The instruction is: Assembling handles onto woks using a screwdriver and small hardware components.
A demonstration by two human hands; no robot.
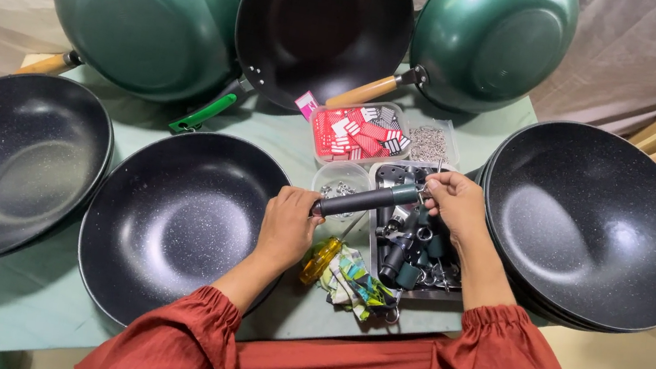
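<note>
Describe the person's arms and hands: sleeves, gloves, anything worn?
Both arms wear loose rust-red sleeves, gathered with elastic at the cuffs just below the elbow. The left hand and right hand are bare: no gloves; no rings or watch visible.

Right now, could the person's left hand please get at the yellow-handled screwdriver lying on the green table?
Probably yes: the yellow-handled screwdriver lies uncovered just beside the left hand, with nothing between them. But that hand grips one end of the dark cylindrical pan handle, so it would have to let go first.

dark pan handle [365, 200], held level, midair
</note>
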